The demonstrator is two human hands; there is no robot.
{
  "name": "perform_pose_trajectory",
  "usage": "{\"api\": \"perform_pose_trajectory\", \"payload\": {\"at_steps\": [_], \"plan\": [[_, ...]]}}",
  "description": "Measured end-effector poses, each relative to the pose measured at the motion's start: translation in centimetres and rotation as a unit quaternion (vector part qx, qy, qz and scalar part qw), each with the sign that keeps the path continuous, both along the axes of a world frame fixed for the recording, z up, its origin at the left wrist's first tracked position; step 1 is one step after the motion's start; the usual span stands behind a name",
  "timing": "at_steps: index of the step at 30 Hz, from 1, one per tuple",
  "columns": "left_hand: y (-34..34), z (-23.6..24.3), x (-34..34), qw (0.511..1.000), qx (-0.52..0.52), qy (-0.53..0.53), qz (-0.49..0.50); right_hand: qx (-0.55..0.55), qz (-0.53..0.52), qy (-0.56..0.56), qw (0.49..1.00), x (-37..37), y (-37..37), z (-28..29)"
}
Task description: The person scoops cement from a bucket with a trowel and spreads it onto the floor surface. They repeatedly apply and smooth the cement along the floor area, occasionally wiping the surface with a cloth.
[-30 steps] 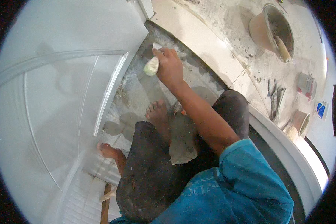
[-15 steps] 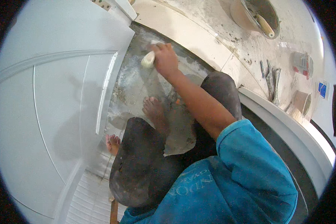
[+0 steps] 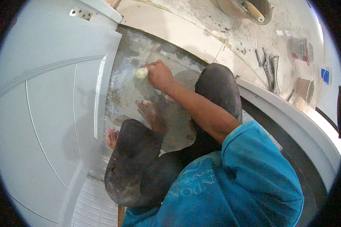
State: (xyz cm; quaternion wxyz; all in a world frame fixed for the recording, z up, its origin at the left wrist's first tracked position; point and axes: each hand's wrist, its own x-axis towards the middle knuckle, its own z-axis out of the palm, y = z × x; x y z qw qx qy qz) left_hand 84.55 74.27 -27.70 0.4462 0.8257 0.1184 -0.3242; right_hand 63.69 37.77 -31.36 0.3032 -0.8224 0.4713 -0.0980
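My right hand (image 3: 159,75) grips a pale, round-ended tool (image 3: 141,73) low over the grey, dust-streaked floor (image 3: 119,94); the tool's far part is hidden or blurred. My left hand (image 3: 111,138) is down beside my left knee, partly hidden, fingers apart at the floor by the white panelled door, with nothing visible in it. A bare foot (image 3: 147,111) rests on the floor below the tool, between my dark-trousered knees.
The white door (image 3: 53,113) fills the left side. A pale tiled strip (image 3: 166,26) borders the far floor. Beyond it lie a bucket (image 3: 231,7) with a wooden-handled tool, metal tools (image 3: 269,72), a clear container (image 3: 301,51) and a small pail (image 3: 303,90).
The view has shifted, with bucket and tools now higher and further left in it. My right hand, still holding the tool, has moved back from the far floor edge toward my foot.
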Motion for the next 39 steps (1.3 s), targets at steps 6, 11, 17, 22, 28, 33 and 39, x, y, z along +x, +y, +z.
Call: {"api": "perform_pose_trajectory", "payload": {"at_steps": [6, 11, 17, 22, 28, 33, 39], "plan": [[-3.4, 0.6, -0.2, 0.992, -0.051, -0.047, -0.102, 0.006, -0.069, 0.032, 0.997, -0.2, -0.6, 3.0], [-11.0, 1.3, -1.7, 0.969, -0.002, -0.144, -0.202, -0.014, -0.015, -0.002, 1.0, -1.7, -0.7, 4.9], [-16.7, 1.9, -4.2, 0.945, 0.017, -0.178, -0.274, -0.075, 0.101, 0.012, 0.992, -0.7, 3.2, 5.3], [-17.1, 0.7, -5.1, 0.936, 0.019, -0.147, -0.32, -0.065, -0.011, -0.032, 0.997, -1.9, 2.3, 5.3], [-19.4, -1.2, -5.7, 0.805, -0.027, -0.276, -0.524, 0.014, 0.049, 0.018, 0.999, -3.8, 2.8, 3.5], [-23.0, -2.6, -6.0, 0.695, -0.062, -0.329, -0.636, -0.104, -0.141, -0.041, 0.984, -4.9, 3.4, 4.2], [-27.0, -4.4, -6.9, 0.592, -0.04, -0.361, -0.72, -0.007, -0.027, -0.051, 0.998, -4.2, 1.8, 4.7]]}}
